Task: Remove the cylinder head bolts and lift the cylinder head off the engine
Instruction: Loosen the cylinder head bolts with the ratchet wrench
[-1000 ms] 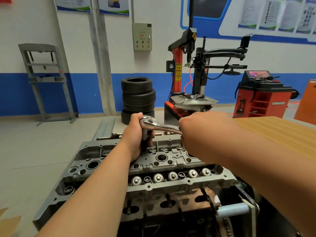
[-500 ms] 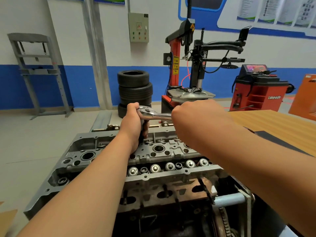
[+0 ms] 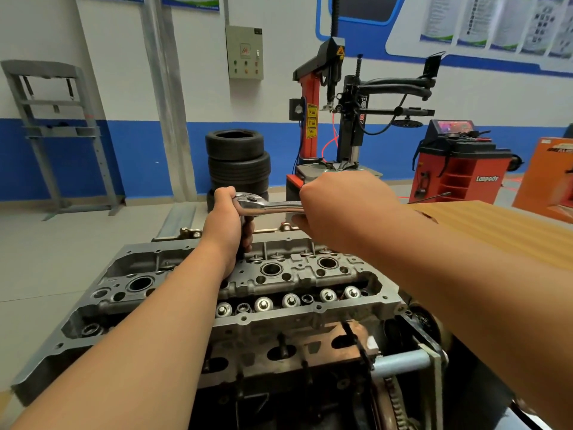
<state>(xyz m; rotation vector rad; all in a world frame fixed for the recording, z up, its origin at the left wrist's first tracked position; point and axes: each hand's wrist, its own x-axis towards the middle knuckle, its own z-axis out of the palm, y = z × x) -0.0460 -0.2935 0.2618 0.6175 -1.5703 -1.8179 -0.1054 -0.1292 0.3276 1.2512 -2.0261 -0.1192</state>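
Chrome ratchet (image 3: 266,205) gripped by both hands over grey cast cylinder head (image 3: 279,274)

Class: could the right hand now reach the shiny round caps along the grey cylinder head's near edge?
Probably yes: nothing covers the shiny round caps, which lie nearer the person than the right hand; it must first release the chrome ratchet it grips.

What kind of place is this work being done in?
Most likely a car repair workshop, perhaps a training one: a tyre changer and a red wheel balancer stand near the wall beside stacked tyres, and a cylinder head sits in front.
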